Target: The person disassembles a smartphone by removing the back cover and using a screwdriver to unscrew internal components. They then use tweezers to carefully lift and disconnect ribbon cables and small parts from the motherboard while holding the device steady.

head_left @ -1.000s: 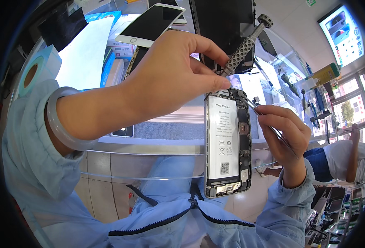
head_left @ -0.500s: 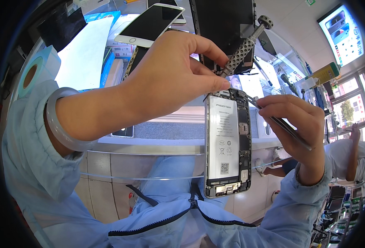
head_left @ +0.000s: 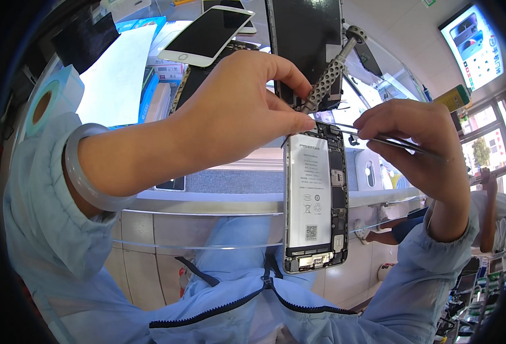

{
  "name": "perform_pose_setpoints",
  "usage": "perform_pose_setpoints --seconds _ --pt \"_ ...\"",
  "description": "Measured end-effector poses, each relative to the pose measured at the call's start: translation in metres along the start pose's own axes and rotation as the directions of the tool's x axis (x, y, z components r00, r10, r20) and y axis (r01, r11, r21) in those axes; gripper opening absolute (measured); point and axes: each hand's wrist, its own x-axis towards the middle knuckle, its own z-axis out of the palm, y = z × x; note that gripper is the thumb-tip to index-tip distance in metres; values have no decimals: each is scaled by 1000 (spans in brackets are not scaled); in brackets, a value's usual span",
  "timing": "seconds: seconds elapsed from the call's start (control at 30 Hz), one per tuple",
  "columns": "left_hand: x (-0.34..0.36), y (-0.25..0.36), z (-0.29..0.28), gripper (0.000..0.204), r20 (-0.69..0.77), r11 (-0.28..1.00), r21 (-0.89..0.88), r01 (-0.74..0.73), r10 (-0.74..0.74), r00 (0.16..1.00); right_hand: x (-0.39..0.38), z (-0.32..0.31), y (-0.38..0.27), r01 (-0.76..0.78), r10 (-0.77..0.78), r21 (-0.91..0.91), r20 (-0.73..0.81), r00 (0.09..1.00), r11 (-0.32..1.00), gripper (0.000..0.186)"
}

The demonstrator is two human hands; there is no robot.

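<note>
My left hand [head_left: 247, 100] is closed round a metal screwdriver [head_left: 325, 83] with a perforated handle, its knob end pointing up and right. The thumb lies at the top edge of an opened phone [head_left: 337, 195], which hangs upright in front of me with its circuit boards bare. A long white battery [head_left: 309, 195] fills its left side. My right hand [head_left: 419, 135] pinches a pair of metal tweezers [head_left: 399, 142], their tips by the phone's upper right corner. A small dark part [head_left: 354, 139] shows close under the tweezers. My left fingers hide the screwdriver's tip.
Past my left hand lie a white phone [head_left: 210, 35] with a dark screen and a large black panel [head_left: 304, 43]. A roll [head_left: 52, 103] and a white sheet [head_left: 115, 74] are at the left. Another person [head_left: 488, 212] is at the far right.
My right hand has risen and moved a little right, bringing the tweezers nearer to level. The screwdriver has shifted slightly left and down. The phone has hardly moved.
</note>
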Motion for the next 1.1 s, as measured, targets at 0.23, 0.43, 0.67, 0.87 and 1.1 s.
perform_pose_setpoints --seconds 0.23,0.43,0.67,0.87,1.1 --pt "1 0 0 35 15 998 56 17 -18 1000 13 -11 2 51 -51 5 130 990 999 10" --pt "1 -2 1 35 29 999 38 35 -36 999 8 -2 0 -152 134 222 96 986 963 8" --pt "1 0 1 34 33 998 58 24 -26 999 -3 9 14 -178 217 470 -30 976 865 16" --pt "2 0 1 34 38 997 61 39 -42 998 -6 9 23 -264 360 632 -24 933 729 17" --pt "1 0 2 33 30 1000 18 7 -8 1000 -22 20 23 -62 263 637 -226 938 769 18"
